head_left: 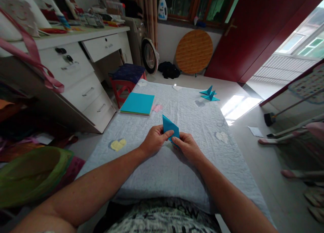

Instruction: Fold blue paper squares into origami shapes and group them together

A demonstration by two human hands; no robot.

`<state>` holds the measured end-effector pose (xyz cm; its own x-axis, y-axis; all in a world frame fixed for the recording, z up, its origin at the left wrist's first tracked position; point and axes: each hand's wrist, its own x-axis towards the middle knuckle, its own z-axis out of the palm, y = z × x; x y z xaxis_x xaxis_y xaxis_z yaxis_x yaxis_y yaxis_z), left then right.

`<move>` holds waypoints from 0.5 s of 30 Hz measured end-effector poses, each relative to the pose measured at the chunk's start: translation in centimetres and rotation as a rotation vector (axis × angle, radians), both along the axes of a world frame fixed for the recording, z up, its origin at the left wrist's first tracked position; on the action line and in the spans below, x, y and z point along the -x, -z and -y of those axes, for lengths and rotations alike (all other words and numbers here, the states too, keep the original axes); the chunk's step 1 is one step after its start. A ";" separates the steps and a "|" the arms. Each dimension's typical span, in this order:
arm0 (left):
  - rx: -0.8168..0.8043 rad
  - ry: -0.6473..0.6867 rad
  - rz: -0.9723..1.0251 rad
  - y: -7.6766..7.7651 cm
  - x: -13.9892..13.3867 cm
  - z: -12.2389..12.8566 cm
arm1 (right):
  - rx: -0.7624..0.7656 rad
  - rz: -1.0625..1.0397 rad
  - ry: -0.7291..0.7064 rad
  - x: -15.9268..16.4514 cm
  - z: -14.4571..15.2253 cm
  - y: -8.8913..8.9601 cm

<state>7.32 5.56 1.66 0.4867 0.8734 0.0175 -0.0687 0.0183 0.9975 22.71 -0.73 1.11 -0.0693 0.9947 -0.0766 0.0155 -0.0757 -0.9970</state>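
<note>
A folded piece of blue paper [170, 125] is held up over the middle of the cloth-covered table [157, 179]. My left hand [155, 138] grips its left side, with the thumb pressed on its face. On the lower right edge, my right hand [187, 144] pinches it between thumb and fingers. The fingers behind the paper are partly hidden. A stack of square paper [138, 104], blue on top, lies at the table's far left. Blue folded paper shapes with raised points [210, 96] rest near the far right corner.
Left of the table are a red stool [120, 88] with a dark cover, a white drawer desk [78, 81] and a bin lined with a green bag [32, 172]. A washing machine [135, 32] with its door open and a round wooden tabletop [194, 51] stand beyond.
</note>
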 end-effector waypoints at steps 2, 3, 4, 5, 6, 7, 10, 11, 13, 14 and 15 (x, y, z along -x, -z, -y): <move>0.004 -0.039 0.022 -0.2 0.1 -0.2 | 0.017 0.008 -0.001 -0.1 0.1 0.0; 0.012 -0.066 0.034 -0.3 0.2 -0.4 | 0.026 0.020 0.001 -0.1 0.1 0.0; 0.025 -0.096 0.047 -0.4 0.3 -0.6 | 0.034 0.038 0.004 -0.2 0.1 -0.1; 0.042 -0.124 0.061 -0.4 0.4 -0.9 | 0.040 0.057 0.006 -0.2 0.2 -0.1; 0.063 -0.151 0.078 -0.4 0.6 -1.2 | 0.042 0.075 0.007 -0.3 0.2 -0.1; 0.087 -0.179 0.099 -0.3 0.7 -1.5 | 0.041 0.087 0.005 -0.4 0.2 -0.1; 0.157 -0.218 0.174 0.0 1.0 -2.3 | 0.032 0.065 -0.014 -0.7 0.4 0.0; 0.184 -0.196 0.199 0.0 1.1 -2.5 | 0.028 0.041 -0.015 -0.8 0.5 0.0; 0.256 -0.090 0.229 0.0 1.2 -2.5 | 0.001 0.001 0.026 -0.8 0.5 0.2; 0.297 -0.015 0.236 0.0 1.2 -2.4 | -0.037 0.005 0.075 -0.8 0.5 0.3; 0.335 0.060 0.238 0.0 1.2 -2.3 | -0.095 0.032 0.136 -0.7 0.5 0.4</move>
<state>6.15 7.82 1.71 0.5538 0.8199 -0.1451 -0.2852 0.3505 0.8921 23.43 -1.20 0.73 0.0679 0.9975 0.0184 0.0435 0.0154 -0.9989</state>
